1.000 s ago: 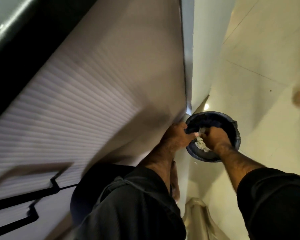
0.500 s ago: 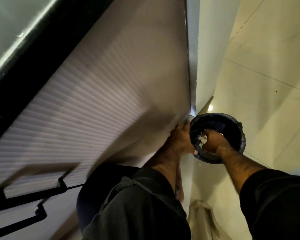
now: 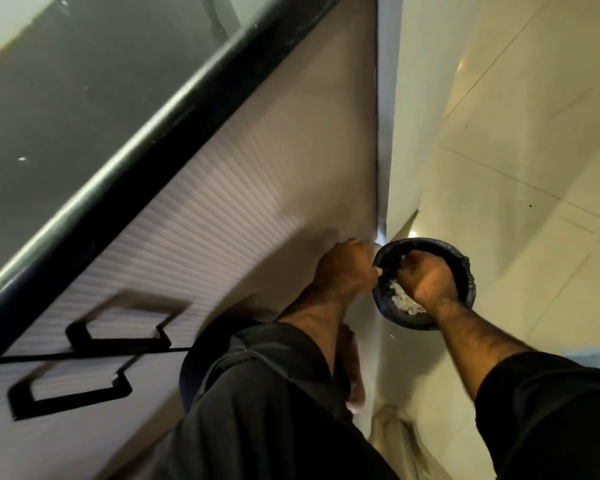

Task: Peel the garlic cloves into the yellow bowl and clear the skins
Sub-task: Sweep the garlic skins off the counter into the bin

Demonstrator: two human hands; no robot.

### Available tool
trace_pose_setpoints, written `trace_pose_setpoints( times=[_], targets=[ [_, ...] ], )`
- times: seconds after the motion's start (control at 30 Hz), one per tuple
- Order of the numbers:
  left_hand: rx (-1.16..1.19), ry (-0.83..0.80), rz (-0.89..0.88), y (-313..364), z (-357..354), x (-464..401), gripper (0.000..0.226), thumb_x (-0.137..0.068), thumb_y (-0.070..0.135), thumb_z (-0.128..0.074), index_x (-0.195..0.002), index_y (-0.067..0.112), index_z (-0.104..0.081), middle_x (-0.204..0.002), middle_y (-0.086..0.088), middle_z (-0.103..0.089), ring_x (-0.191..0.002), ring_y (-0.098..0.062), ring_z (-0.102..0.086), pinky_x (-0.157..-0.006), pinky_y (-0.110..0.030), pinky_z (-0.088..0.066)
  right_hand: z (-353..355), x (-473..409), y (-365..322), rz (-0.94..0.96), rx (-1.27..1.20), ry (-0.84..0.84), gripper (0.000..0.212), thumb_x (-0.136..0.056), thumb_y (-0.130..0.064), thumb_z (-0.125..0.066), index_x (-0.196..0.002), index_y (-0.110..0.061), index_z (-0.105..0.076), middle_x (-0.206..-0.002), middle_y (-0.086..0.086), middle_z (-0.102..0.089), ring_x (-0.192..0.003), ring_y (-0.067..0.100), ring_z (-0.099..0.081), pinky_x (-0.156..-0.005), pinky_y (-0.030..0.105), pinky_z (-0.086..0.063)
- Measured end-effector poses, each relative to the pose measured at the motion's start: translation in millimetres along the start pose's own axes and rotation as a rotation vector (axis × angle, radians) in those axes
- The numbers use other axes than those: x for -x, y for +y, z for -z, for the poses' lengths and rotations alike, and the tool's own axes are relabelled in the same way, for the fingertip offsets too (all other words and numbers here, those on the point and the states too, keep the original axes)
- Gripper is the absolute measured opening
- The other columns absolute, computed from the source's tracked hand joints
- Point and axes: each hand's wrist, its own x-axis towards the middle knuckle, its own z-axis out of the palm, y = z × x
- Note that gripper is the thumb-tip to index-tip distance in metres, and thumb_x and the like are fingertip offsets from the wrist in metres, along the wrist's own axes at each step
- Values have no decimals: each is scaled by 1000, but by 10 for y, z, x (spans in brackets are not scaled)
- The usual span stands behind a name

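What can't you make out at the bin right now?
- Head view: whether the right hand grips skins; its fingers are curled away into the bin.
- What the left hand holds at the rim; its fingers are hidden.
- How deep the garlic skins lie; the right hand covers them.

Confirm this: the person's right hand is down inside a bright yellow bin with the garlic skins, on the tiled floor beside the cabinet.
Not quite. The head view shows the bin is dark, lined with a black bag, not bright yellow. The rest holds: the right hand is down inside it with the pale garlic skins, on the tiled floor beside the cabinet.
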Motion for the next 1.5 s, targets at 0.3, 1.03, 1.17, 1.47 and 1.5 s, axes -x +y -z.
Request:
trace_pose_setpoints(
  times=[0.3,1.03,1.17,1.47,1.5],
  targets=[
    [-170,609,-282,80,841,857,21,-93,35,-56,-97,19,-68,-98,-5,-70,-87,-33,-66,-72,-38,-55,566,747,-925,373,-242,459,10,-84,-16,-73,-94,-15,-74,-93,3,-73,-86,27,-68,-80,40,-60],
    [-269,1519,162,-1428,2817,3531,28,-95,38,-62,-107,15,-71,-104,-7,-70,-99,-35,-62,-85,-46,-48,1067,2511,-4033,1065,334,268,91,-97,-81,-33,-150,-9,-50,-152,15,-54,-145,35,-46,-121,50,-34],
    [45,1471,410,-2179,3007,3856,42,-102,49,-52,-115,13,-69,-115,-11,-70,-112,-36,-61,-94,-43,-47,864,2657,-4572,924,658,19,137,-71,-103,6,-167,-6,-14,-175,16,-9,-163,29,-1,-130,58,-7],
    [305,1439,442,-3005,3114,4065,42,-111,52,-44,-101,17,-65,-96,-5,-63,-86,-20,-58,-71,-34,-42,-38,3172,-5306,1128,740,-126,131,-77,-102,-6,-168,-8,-9,-176,14,-2,-163,26,4,-132,52,-2],
    [348,1436,420,-3053,3093,4067,42,-111,52,-43,-96,17,-62,-90,-4,-62,-81,-20,-57,-68,-36,-41,-59,3172,-5330,1163,724,-156,128,-78,-101,-10,-168,-10,-10,-176,12,-3,-163,24,3,-132,50,-3]
  ],
)
